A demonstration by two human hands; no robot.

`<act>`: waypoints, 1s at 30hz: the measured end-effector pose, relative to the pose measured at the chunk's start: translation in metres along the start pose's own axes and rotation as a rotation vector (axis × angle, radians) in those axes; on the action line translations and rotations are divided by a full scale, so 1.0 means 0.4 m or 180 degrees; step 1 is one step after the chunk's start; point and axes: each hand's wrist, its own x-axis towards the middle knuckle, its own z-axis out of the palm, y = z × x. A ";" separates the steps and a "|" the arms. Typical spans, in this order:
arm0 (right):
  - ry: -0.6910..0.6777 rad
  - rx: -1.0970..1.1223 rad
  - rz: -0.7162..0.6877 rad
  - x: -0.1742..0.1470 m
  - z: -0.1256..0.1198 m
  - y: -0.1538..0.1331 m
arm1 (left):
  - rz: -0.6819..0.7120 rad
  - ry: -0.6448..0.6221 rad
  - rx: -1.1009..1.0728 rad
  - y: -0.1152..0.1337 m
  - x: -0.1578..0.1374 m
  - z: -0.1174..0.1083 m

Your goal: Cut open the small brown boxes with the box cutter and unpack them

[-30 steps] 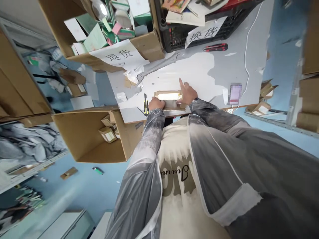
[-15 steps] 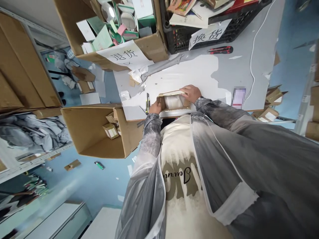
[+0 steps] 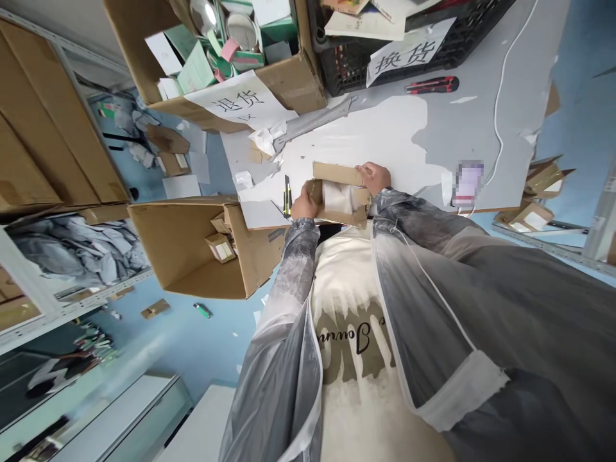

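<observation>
A small cardboard box with its flaps folded back stands at the near edge of the white table. Inside it shows a white wrapped item, whose kind I cannot make out. My left hand is closed on the box's left end. At the upper right corner, the fingers of my right hand pinch the cardboard. Just left of my left hand lies a yellow and black utility knife.
A big carton of green and white boxes and a black crate of books stand at the back. A red and black utility knife and a blurred-out phone-like object lie right. An open carton stands lower left.
The box's far flap has swung outward and now lies open away from me, and the near flap shows more. My left hand has moved slightly up along the box's end.
</observation>
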 end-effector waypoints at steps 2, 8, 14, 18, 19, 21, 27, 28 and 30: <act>-0.0137 0.0190 -0.0127 -0.010 -0.016 -0.001 | 0.0266 0.0526 -0.0161 0.012 -0.023 -0.001; -0.0398 0.0181 -0.0056 -0.018 -0.046 0.007 | 0.1678 -0.0261 0.0454 0.099 -0.054 0.013; -0.0415 0.0112 0.0001 -0.017 -0.040 0.011 | 0.1733 -0.1200 0.1043 0.188 0.015 0.086; -0.0396 0.0027 0.0088 -0.022 -0.028 0.020 | 0.1858 -0.1180 0.1030 0.194 0.057 0.129; -0.0434 0.0021 0.0109 -0.023 -0.026 0.023 | 0.1813 -0.1192 0.1030 0.193 0.062 0.138; -0.0489 0.0036 0.0133 -0.024 -0.024 0.029 | 0.1747 -0.1209 0.1075 0.191 0.069 0.152; -0.0442 -0.0101 0.0128 -0.017 -0.013 0.036 | 0.1712 -0.1039 0.1220 0.205 0.073 0.189; -0.0429 -0.0139 0.0138 -0.018 -0.007 0.035 | 0.1595 -0.1001 0.1114 0.207 0.073 0.194; -0.0377 -0.0236 0.0204 -0.025 0.009 0.028 | 0.1184 -0.0909 0.0732 0.208 0.075 0.198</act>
